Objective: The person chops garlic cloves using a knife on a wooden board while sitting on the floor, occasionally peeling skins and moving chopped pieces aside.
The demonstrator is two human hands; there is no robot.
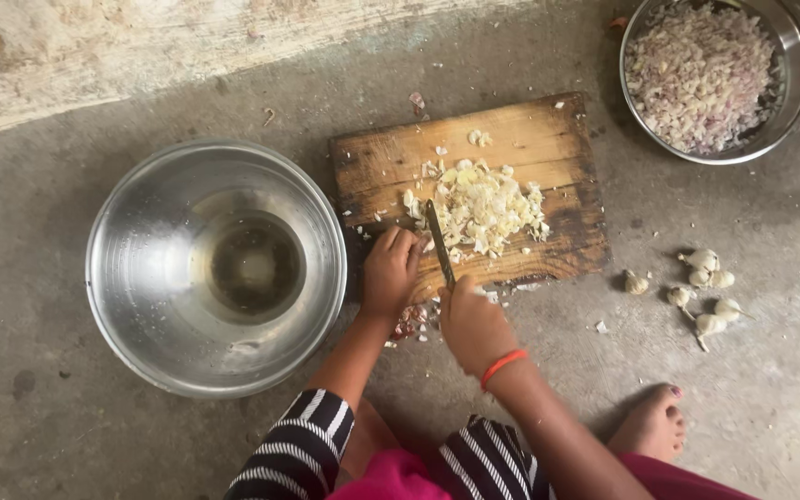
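The right hand (472, 319) is closed on the knife (439, 243) handle, blade over the chopped garlic (485, 208) heaped mid wooden cutting board (548, 148) on the floor. The left hand (391, 268), fingers curled, rests on the board's near edge. The pieces appear light, loose and sticky, best gathered by scooping.
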